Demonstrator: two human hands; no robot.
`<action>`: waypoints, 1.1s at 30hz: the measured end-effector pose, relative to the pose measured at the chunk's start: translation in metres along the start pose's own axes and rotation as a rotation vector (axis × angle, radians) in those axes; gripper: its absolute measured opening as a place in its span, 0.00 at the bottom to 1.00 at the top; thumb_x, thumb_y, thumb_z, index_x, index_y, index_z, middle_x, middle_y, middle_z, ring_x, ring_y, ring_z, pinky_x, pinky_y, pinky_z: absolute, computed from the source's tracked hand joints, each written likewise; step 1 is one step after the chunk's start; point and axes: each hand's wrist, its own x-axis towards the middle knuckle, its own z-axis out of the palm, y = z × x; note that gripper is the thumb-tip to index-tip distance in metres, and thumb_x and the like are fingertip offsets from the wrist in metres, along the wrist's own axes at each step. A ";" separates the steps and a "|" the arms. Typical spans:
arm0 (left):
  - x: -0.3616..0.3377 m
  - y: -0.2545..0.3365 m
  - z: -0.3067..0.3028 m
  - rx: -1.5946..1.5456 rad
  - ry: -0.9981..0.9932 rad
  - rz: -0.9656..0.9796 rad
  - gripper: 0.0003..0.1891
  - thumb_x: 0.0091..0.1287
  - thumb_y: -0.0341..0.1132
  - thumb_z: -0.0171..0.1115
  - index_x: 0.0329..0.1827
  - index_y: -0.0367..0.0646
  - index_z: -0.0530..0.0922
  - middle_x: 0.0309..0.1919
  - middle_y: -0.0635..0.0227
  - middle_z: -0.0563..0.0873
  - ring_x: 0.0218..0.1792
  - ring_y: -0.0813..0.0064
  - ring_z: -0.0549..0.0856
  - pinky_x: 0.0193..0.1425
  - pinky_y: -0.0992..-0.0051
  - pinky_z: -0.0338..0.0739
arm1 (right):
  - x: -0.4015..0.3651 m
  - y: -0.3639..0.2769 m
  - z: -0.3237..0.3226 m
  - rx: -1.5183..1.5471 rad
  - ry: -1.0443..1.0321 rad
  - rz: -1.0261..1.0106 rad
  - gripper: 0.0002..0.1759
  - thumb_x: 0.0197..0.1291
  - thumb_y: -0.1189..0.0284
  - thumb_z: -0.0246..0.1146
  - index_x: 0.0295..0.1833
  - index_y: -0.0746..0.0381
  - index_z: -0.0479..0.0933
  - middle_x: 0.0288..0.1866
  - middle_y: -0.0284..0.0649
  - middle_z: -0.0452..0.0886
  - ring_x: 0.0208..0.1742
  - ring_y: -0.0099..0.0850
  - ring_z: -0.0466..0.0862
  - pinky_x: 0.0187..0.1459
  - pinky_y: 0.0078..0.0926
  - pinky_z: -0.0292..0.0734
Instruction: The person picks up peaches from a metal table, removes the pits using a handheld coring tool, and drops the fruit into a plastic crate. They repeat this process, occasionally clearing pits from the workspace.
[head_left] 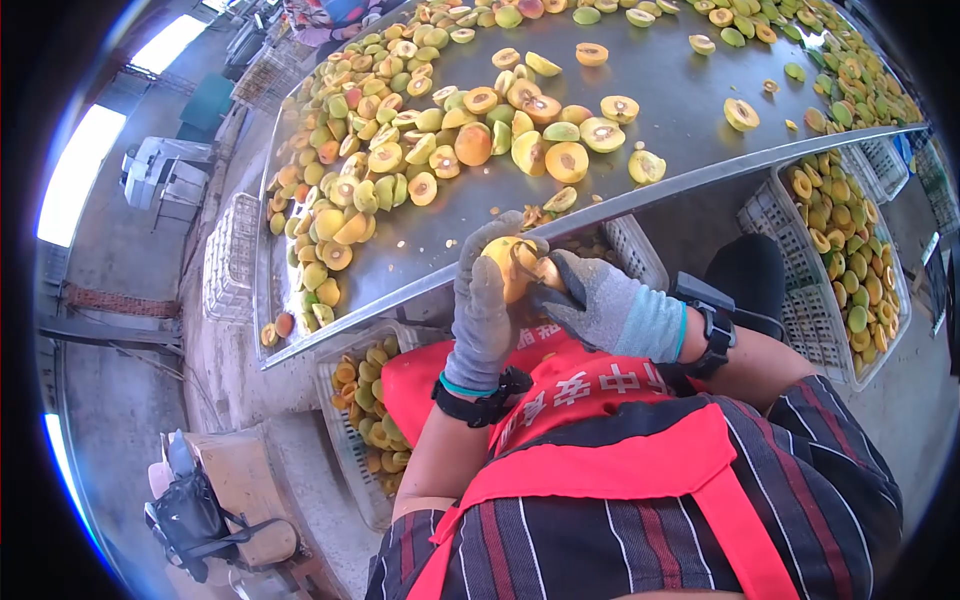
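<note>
My left hand (478,315), in a grey work glove, is wrapped round a yellow peach (508,268) just in front of the metal table's edge. My right hand (608,305), gloved too, is closed against the right side of this peach. A small orange-brown piece (548,273) shows at its fingertips. A thin dark shape lies across the fruit there; whether it is a tool in my right hand is hidden. Beyond my hands, many halved peaches (567,161) lie on the table (700,110), some with stones showing.
White plastic crates of peaches stand below the table, one crate (800,310) at right and another crate (352,455) at left. A cardboard box (240,470) with a black bag (190,515) is at lower left. Another person's sleeve (315,15) shows at the far left corner.
</note>
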 end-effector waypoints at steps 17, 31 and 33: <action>0.003 0.010 -0.005 0.108 0.007 -0.207 0.20 0.69 0.44 0.49 0.49 0.32 0.74 0.34 0.57 0.82 0.35 0.72 0.82 0.44 0.75 0.76 | -0.002 0.016 0.018 -0.238 -0.147 -0.098 0.16 0.59 0.62 0.59 0.45 0.62 0.71 0.26 0.45 0.79 0.22 0.31 0.81 0.22 0.28 0.74; 0.004 0.003 0.010 -0.038 0.094 -0.091 0.30 0.69 0.56 0.40 0.54 0.34 0.70 0.32 0.55 0.81 0.35 0.72 0.79 0.40 0.74 0.74 | -0.001 0.020 0.013 1.602 -0.659 0.657 0.17 0.66 0.58 0.51 0.36 0.61 0.70 0.13 0.31 0.64 0.08 0.18 0.62 0.09 0.14 0.56; 0.007 -0.005 0.007 -0.083 0.151 -0.069 0.30 0.69 0.56 0.39 0.54 0.35 0.70 0.32 0.55 0.81 0.33 0.74 0.78 0.37 0.76 0.73 | -0.001 0.020 0.015 1.809 -0.687 0.613 0.17 0.67 0.58 0.49 0.35 0.61 0.69 0.13 0.32 0.65 0.07 0.18 0.62 0.08 0.15 0.56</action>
